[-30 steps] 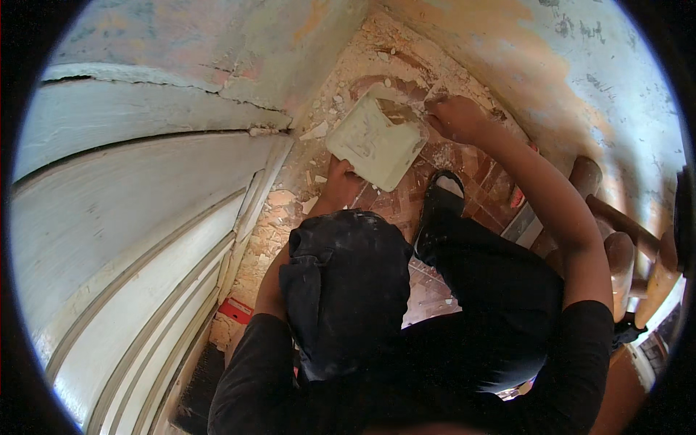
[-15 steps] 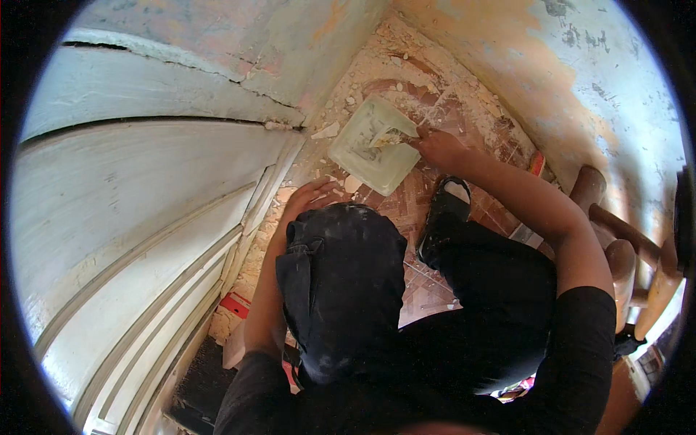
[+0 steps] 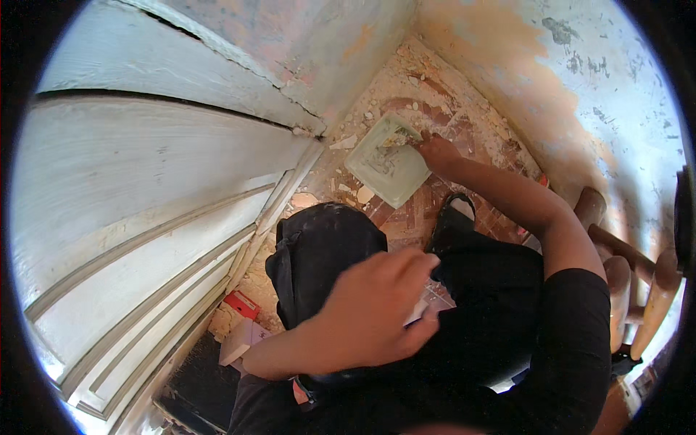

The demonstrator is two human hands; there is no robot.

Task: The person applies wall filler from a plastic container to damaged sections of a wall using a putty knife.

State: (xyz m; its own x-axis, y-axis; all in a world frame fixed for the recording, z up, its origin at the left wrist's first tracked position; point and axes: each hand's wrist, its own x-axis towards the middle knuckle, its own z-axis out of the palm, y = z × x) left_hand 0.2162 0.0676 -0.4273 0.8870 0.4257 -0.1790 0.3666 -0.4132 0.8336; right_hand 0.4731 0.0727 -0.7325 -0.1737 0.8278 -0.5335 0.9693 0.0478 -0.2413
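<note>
I count: one left hand [image 3: 380, 310], one right hand [image 3: 438, 154], one pale tray [image 3: 406, 183], one sandal [image 3: 455, 223], one panelled door [image 3: 163, 174], two walls [image 3: 500, 72]; plaster chips [image 3: 365, 194] uncountable.

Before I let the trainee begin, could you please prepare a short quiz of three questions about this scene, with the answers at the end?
1. Which of the person's hands is nearer to the pale rectangular tray?
2. True or false: both hands are touching the tray.
3. What is scattered on the floor around the tray?
A. Green leaves
B. Pale chips
C. Metal coins

Key:
1. The right hand.
2. False; the left hand is well away from it.
3. B.
</note>
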